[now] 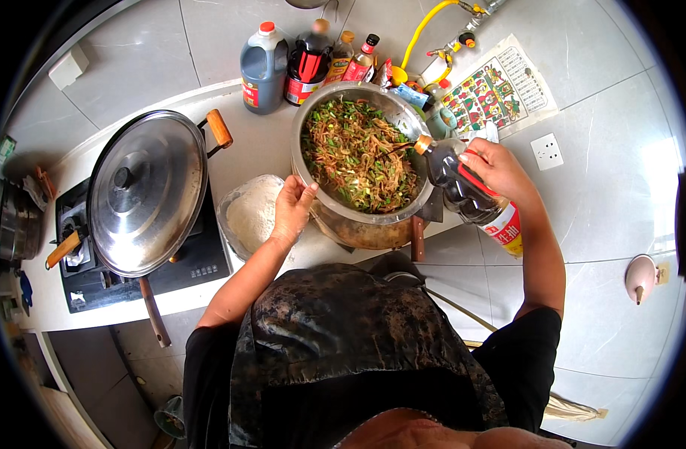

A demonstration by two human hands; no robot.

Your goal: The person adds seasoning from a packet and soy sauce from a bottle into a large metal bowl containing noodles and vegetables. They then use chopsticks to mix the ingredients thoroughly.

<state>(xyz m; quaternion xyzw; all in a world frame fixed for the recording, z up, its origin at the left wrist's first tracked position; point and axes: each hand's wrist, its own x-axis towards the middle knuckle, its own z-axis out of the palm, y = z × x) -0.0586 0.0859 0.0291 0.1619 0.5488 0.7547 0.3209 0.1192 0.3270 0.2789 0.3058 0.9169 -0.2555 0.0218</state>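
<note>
My left hand [292,209] grips the near-left rim of a stainless steel bowl [299,134], with the thumb over the edge. A mix of shredded brown food and chopped greens [359,160] fills much of the bowl. My right hand [497,168] holds a large plastic bottle of dark sauce [452,174], tilted with its neck over the right rim. A thin dark stream runs from its mouth into the bowl. The bowl rests on a thick round wooden chopping board [359,233]. Beside my left wrist is a bowl of white flour-like powder [252,216].
A lidded wok [146,193] stands on the black gas hob [199,261] at left. A wooden-handled cleaver [417,238] sticks out beneath the bowl's right side. Behind stand several sauce bottles [264,70] and a yellow gas hose [424,25]. A waste bin [171,415] is on the floor.
</note>
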